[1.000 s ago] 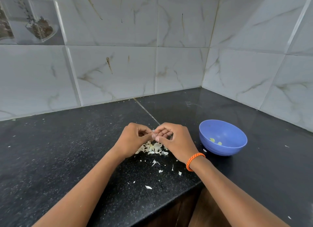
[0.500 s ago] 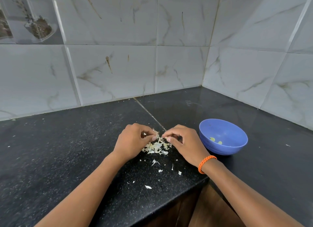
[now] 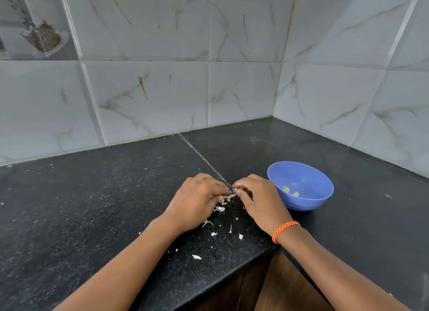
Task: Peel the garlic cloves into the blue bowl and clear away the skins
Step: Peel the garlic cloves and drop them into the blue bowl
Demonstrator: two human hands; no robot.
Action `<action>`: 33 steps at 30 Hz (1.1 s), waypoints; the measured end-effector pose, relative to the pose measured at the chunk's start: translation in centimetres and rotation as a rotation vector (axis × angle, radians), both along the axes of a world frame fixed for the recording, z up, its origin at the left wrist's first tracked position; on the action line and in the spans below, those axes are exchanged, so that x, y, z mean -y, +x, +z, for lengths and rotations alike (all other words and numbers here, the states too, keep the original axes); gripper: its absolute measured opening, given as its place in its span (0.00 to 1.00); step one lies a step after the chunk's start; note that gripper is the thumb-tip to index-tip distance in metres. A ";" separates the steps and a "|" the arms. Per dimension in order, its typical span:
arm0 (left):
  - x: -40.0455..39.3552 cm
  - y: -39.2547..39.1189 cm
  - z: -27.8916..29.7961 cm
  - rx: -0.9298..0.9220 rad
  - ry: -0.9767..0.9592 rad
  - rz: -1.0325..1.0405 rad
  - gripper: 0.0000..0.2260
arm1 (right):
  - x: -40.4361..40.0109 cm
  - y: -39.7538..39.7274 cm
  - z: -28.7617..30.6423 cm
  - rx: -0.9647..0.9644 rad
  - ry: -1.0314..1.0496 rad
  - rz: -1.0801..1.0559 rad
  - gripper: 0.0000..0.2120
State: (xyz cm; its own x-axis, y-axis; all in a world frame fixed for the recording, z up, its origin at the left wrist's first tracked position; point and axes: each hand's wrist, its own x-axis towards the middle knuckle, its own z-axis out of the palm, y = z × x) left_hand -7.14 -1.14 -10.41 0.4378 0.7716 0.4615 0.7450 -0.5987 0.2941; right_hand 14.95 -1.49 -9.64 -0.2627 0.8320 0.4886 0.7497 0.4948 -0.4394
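- Since half a second ago both hands have drawn together over the heap of garlic skins (image 3: 226, 198), so that most of the heap, open to view before, now lies under the fingers; the bowl has not shifted.
- The black speckled countertop (image 3: 81, 206) fills the lower left, with white marbled wall tiles (image 3: 151, 94) rising behind it.
- The left hand (image 3: 197, 202) lies palm down on the counter, fingers curled over the left side of the skins and bunched at the tips; whether they actually pinch any skin cannot be told, since the fingertips hide it.
- Between the two hands a few pale skins show, and the fingertips of both hands nearly meet above them, just beside the seam in the counter.
- Loose skin flakes (image 3: 212, 223) lie scattered on the counter nearer the person, the farthest of them near the front edge.
- The right hand (image 3: 260, 200) lies palm down too, its thumb and forefinger pressed together on a small white scrap of skin at the top of the heap.
- An orange braided bracelet (image 3: 285, 230) circles the right wrist.
- The blue bowl (image 3: 308, 200) stands upright on the counter just right of the right hand, apart from it.
- Inside the bowl lie a few small yellowish peeled garlic cloves (image 3: 290, 191) near the bottom.
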 end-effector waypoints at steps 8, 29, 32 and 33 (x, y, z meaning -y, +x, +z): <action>-0.3 0.2 0.5 -0.117 0.034 0.065 0.09 | 0.0 -0.1 -0.5 -0.015 -0.031 -0.032 0.09; 0.1 -0.2 0.6 0.027 0.120 0.234 0.05 | 0.2 -0.6 -0.4 0.095 -0.084 -0.022 0.09; 0.1 -0.3 0.7 0.009 0.147 0.267 0.05 | 0.2 -0.8 -0.1 0.145 -0.119 -0.023 0.07; 0.1 -0.4 0.9 0.016 0.153 0.286 0.05 | 0.2 -0.9 0.0 0.148 -0.122 -0.027 0.06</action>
